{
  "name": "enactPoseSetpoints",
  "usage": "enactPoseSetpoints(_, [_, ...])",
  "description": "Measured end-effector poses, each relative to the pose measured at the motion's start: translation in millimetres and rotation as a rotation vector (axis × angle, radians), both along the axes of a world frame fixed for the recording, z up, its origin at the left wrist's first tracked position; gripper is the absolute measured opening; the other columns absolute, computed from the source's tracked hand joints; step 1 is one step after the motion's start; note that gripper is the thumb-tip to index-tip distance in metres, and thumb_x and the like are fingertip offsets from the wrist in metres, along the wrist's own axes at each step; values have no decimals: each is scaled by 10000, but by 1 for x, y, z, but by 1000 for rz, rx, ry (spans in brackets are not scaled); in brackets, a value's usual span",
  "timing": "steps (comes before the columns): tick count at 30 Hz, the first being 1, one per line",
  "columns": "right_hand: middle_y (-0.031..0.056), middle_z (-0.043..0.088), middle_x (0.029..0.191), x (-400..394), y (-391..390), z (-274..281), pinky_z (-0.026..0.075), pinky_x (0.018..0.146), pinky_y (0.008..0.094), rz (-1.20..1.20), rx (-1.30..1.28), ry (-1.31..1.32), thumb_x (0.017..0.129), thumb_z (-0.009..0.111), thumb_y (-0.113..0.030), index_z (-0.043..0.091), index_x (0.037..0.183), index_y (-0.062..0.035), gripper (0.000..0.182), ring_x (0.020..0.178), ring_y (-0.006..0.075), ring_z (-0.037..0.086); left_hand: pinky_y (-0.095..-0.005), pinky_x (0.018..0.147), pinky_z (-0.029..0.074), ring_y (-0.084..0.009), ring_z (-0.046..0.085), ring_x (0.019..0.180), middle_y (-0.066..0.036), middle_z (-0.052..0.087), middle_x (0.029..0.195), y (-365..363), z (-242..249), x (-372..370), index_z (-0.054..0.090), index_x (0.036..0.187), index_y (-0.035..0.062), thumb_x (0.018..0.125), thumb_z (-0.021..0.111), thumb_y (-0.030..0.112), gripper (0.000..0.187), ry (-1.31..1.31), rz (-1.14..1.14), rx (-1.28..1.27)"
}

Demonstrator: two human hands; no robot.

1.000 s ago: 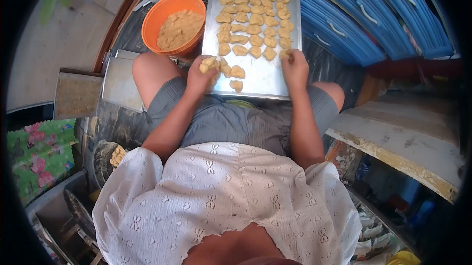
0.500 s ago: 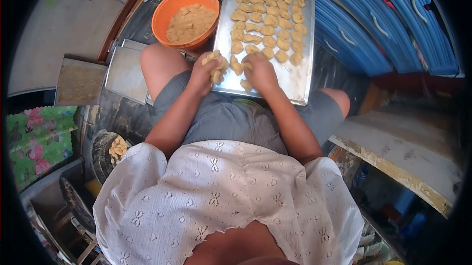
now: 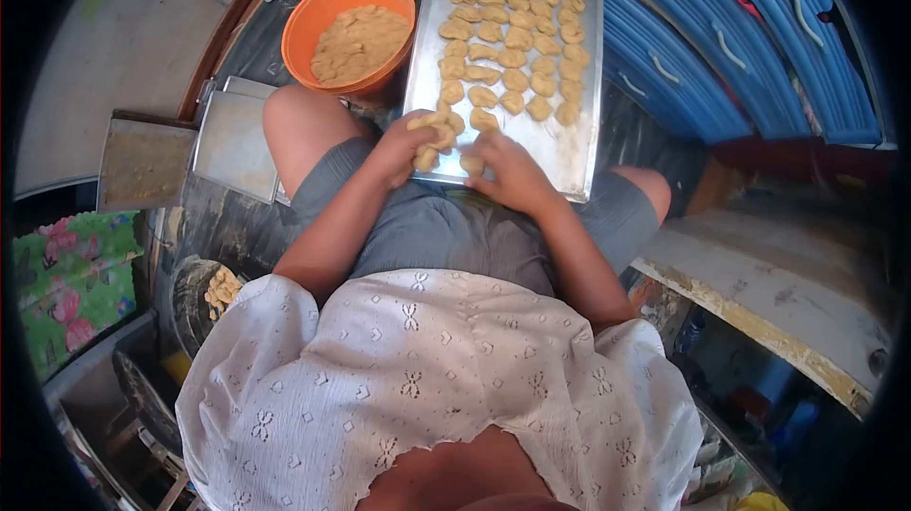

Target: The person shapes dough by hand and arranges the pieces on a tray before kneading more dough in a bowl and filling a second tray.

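My left hand (image 3: 400, 152) is closed around a lump of soft, tan dough (image 3: 436, 136) that bulges out past the fingers, over the near left corner of the metal baking tray (image 3: 560, 155). To its right, over the same near edge, my right hand (image 3: 520, 174) has its thumb and fingers apart, slightly blurred. A small dough piece (image 3: 472, 166) lies on the tray right at those fingertips. Just beyond them sits another dough piece (image 3: 484, 120). Several rows of shaped dough pieces (image 3: 517, 38) fill the tray's far part. The tray rests across my lap.
An orange bowl (image 3: 294, 32) with more dough (image 3: 361, 41) stands left of the tray. Flat metal trays (image 3: 237, 146) lie farther left, and a round pan (image 3: 195, 297) with dough bits sits below them. Blue drawers (image 3: 664, 65) and a worn wooden shelf (image 3: 759, 274) are at the right.
My right hand has drawn back toward the near edge and its fingers have spread, leaving a dough piece on the tray. My left hand has shifted slightly nearer with its dough.
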State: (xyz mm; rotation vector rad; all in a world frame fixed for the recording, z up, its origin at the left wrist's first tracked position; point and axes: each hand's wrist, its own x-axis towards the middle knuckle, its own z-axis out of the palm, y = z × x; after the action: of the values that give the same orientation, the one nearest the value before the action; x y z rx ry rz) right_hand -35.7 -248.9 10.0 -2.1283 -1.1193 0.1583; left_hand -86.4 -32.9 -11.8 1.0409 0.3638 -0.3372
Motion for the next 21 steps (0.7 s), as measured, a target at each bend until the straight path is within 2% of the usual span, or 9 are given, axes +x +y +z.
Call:
enactPoseSetpoints(1, [93, 562, 906, -2, -4, -2, 449, 748, 408, 139, -73, 13, 757, 653, -85, 633, 974, -95, 219, 895, 285, 566, -294, 593, 525, -213, 640, 830, -150, 607, 994, -1, 1, 0, 474, 1148, -26, 825, 593, 85, 362, 1, 12, -18])
enactPoseSetpoints(3, [100, 576, 909, 4, -14, -3, 459, 765, 401, 154, -78, 57, 741, 651, -61, 629, 983, -90, 245, 903, 291, 575, -291, 588, 522, -210, 637, 824, -150, 604, 995, -2, 4, 2, 469, 1151, -23, 831, 590, 91, 361, -1, 21, -36])
enactPoseSetpoints(6, [136, 616, 951, 13, -20, -1, 501, 720, 370, -264, 139, 219, 766, 641, -21, 614, 970, -54, 208, 862, 314, 615, -288, 576, 513, -200, 625, 812, -154, 598, 998, -3, 7, -2, 467, 1155, -22, 835, 585, 93, 360, 11, 24, -61])
enactPoseSetpoints(7, [147, 619, 974, 16, -19, 11, 505, 694, 370, -423, -14, 185, 776, 654, -35, 613, 948, -37, 177, 849, 313, 624, -283, 582, 508, -200, 618, 812, -147, 598, 993, -3, 8, -2, 479, 1164, -21, 824, 596, 87, 376, 45, 15, -104])
enactPoseSetpoints(10, [144, 616, 946, 24, -18, -3, 499, 713, 381, -428, 33, 164, 758, 669, -36, 614, 947, -37, 197, 864, 309, 615, -276, 587, 502, -198, 610, 818, -138, 597, 993, -10, 11, 3, 491, 1180, -16, 815, 606, 78, 394, 54, -40, -151])
enactPoseSetpoints(13, [137, 605, 939, 28, -14, -21, 491, 736, 389, -265, 70, -37, 742, 679, -38, 616, 949, -35, 217, 878, 313, 602, -289, 586, 492, -196, 598, 827, -131, 590, 1024, -27, 21, 10, 480, 1175, 7, 824, 595, 84, 378, 28, -78, -134])
enactPoseSetpoints(17, [131, 589, 965, 22, -11, -24, 478, 769, 394, -279, 97, 32, 733, 677, -29, 619, 968, -38, 242, 901, 330, 585, -288, 606, 490, -205, 603, 830, -136, 590, 1032, -43, 11, 21, 476, 1205, 3, 835, 600, 108, 404, -20, -159, -203])
enactPoseSetpoints(19, [134, 585, 982, 23, -14, -21, 475, 783, 395, -270, 104, 39, 731, 679, -32, 614, 991, -39, 268, 913, 336, 581, -292, 603, 490, -205, 606, 811, -132, 598, 1002, -45, 1, 26, 474, 1204, -1, 853, 591, 129, 392, 54, -74, -209])
enactPoseSetpoints(21, [152, 587, 1028, 20, -14, -11, 464, 836, 391, -341, 128, 131, 744, 682, -62, 590, 1098, -45, 366, 969, 341, 568, -295, 602, 491, -199, 608, 791, -125, 606, 966, -43, -1, 24, 474, 1195, 0, 871, 579, 144, 370, 81, -51, -210])
